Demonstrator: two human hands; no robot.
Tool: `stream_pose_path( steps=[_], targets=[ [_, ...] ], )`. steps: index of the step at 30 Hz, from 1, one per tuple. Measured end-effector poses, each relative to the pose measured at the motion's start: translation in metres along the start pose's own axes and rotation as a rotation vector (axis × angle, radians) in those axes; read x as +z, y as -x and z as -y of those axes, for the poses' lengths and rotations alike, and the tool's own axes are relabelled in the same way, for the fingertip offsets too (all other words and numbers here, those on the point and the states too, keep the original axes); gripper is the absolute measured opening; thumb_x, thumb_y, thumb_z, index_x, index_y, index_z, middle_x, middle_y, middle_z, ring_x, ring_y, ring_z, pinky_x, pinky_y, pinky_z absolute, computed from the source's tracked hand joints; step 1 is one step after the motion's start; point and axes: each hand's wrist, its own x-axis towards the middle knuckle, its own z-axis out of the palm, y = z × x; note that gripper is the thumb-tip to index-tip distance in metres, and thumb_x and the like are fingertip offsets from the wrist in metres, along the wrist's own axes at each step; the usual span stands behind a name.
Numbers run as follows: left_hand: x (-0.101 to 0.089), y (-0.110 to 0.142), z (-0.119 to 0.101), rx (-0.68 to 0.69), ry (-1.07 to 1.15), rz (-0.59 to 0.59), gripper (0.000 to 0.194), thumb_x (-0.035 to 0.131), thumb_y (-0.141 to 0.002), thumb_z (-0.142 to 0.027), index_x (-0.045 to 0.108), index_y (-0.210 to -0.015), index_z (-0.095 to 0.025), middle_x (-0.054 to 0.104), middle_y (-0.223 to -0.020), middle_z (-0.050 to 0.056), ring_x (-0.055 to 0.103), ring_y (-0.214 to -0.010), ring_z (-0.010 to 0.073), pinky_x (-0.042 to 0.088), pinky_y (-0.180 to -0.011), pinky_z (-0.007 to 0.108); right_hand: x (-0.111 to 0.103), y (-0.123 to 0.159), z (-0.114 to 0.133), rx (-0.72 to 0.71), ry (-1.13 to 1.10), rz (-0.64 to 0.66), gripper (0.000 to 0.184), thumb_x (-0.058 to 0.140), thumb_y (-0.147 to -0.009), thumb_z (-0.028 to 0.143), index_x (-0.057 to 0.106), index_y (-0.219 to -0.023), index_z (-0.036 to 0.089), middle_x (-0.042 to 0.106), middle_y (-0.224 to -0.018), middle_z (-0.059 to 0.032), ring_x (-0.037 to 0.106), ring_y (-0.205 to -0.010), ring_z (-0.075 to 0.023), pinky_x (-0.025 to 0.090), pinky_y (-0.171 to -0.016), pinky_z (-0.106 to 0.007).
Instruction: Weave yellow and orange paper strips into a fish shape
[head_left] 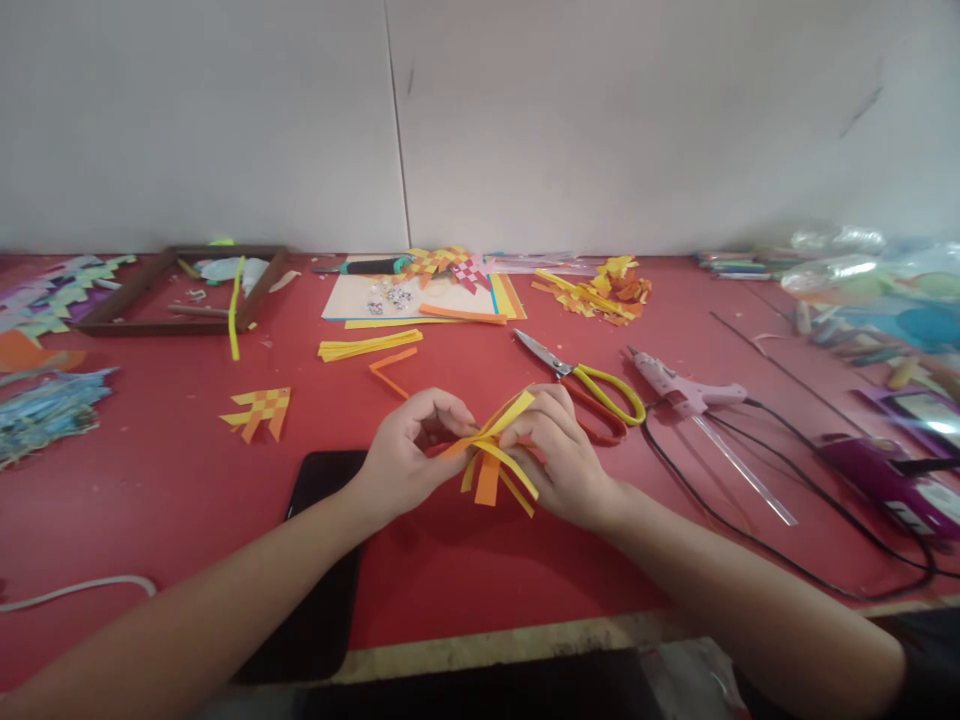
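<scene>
Both hands meet over the front middle of the red table, gripping one bundle of interlaced yellow and orange paper strips (487,478). My left hand (409,450) pinches its left side between thumb and fingers. On the other side my right hand (562,455) is closed on the strips, some fingertips hidden behind them. Several loose strip ends fan out downward and to the upper right. Just beyond the hands lies a folded orange strip (388,370). A woven checkered paper fish (259,412) rests to the left, and scissors (581,380) with yellow and red handles lie behind my right hand.
A black phone (319,570) lies under my left forearm. A pink glue gun (682,388) with a black cable occupies the right side. Yellow strips (369,345), paper sheets (442,298), paper scraps (600,292) and a brown frame (165,328) sit farther back, before a pale wall.
</scene>
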Motion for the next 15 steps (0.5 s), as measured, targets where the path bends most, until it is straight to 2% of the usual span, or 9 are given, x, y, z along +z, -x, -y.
stream_pose_path(
  steps=[8, 15],
  targets=[
    [0.0024, -0.0022, -0.0041, 0.005, -0.008, -0.056, 0.017, 0.071, -0.074, -0.015, 0.057, -0.082, -0.019, 0.061, -0.078, -0.001, 0.062, -0.071, 0.0105, 0.053, -0.064, 0.020, -0.0011, 0.0007, 0.0007, 0.041, 0.010, 0.009, 0.010, 0.052, -0.093, 0.014, 0.050, -0.089, 0.022, 0.054, -0.081, -0.0020, 0.052, -0.082, -0.0184, 0.041, -0.072, -0.035],
    [0.0029, -0.0026, -0.0075, -0.028, -0.001, -0.075, 0.018, 0.072, -0.073, -0.014, 0.057, -0.082, -0.019, 0.060, -0.079, -0.002, 0.060, -0.072, 0.0093, 0.049, -0.065, 0.019, -0.0027, 0.0037, 0.0000, 0.096, -0.005, 0.012, 0.011, 0.053, -0.091, 0.013, 0.050, -0.090, 0.023, 0.054, -0.086, -0.0026, 0.052, -0.085, -0.0186, 0.045, -0.079, -0.035]
  ],
)
